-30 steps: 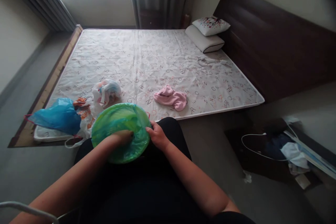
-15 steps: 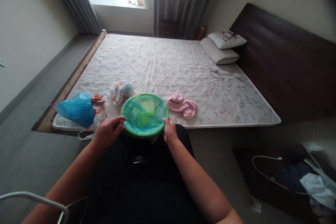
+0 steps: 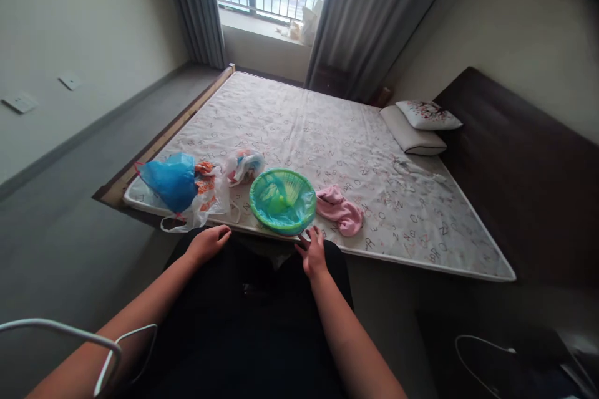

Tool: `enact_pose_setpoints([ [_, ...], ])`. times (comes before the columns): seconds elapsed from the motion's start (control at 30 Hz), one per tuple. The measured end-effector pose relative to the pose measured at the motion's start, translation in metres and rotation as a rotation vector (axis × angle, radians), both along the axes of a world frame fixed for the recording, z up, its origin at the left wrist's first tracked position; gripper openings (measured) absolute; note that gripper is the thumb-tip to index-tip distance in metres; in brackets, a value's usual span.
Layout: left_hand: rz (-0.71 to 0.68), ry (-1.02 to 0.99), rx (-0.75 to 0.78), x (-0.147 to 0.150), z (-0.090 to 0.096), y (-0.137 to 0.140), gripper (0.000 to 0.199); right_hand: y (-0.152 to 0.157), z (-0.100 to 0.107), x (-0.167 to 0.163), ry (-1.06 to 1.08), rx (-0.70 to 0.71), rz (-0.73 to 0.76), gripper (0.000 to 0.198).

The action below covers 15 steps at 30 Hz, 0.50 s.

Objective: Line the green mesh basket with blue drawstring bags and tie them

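A green waste basket [image 3: 305,183] lined with a thin blue-green plastic bag [image 3: 281,215] sits at the mattress's near edge. My right hand [image 3: 313,252] is just below its near right rim, fingers apart and holding nothing; I cannot tell whether a fingertip touches the rim. Over my left thigh, my left hand [image 3: 211,243] is closed with its fingers curled together, clear of the basket, and nothing shows in it. A crumpled pink cloth [image 3: 344,212] lies right of the basket. To the left are a blue plastic bag [image 3: 174,181] and a white-and-orange plastic bag [image 3: 208,196].
Another bunched plastic bag [image 3: 246,166] lies behind the basket on the patterned mattress [image 3: 299,118]. Two pillows [image 3: 421,128] rest near the dark headboard [image 3: 515,137]. A white cable [image 3: 60,327] crosses above my left forearm. Dark furniture [image 3: 449,349] stands at the lower right.
Both hands have let go of the basket's rim and drawn back toward my lap. The basket now rests on the mattress. My view has turned left.
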State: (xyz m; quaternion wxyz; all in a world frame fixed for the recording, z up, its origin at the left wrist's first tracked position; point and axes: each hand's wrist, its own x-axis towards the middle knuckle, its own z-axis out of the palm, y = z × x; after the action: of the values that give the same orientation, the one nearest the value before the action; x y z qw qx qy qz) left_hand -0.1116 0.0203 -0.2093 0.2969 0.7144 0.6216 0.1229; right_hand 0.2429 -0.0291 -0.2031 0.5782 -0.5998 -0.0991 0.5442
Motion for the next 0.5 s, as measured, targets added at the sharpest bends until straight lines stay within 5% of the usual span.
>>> enact_pose_setpoints([
  [0.23,0.007,0.002,-0.001,-0.003,-0.009,0.006,0.036,-0.025,-0.003,0.045,0.021,0.115,0.11,0.056],
  [0.5,0.006,0.054,0.013,0.003,-0.002,-0.001,0.028,-0.017,-0.009,0.041,0.158,0.115,0.113,0.037],
])
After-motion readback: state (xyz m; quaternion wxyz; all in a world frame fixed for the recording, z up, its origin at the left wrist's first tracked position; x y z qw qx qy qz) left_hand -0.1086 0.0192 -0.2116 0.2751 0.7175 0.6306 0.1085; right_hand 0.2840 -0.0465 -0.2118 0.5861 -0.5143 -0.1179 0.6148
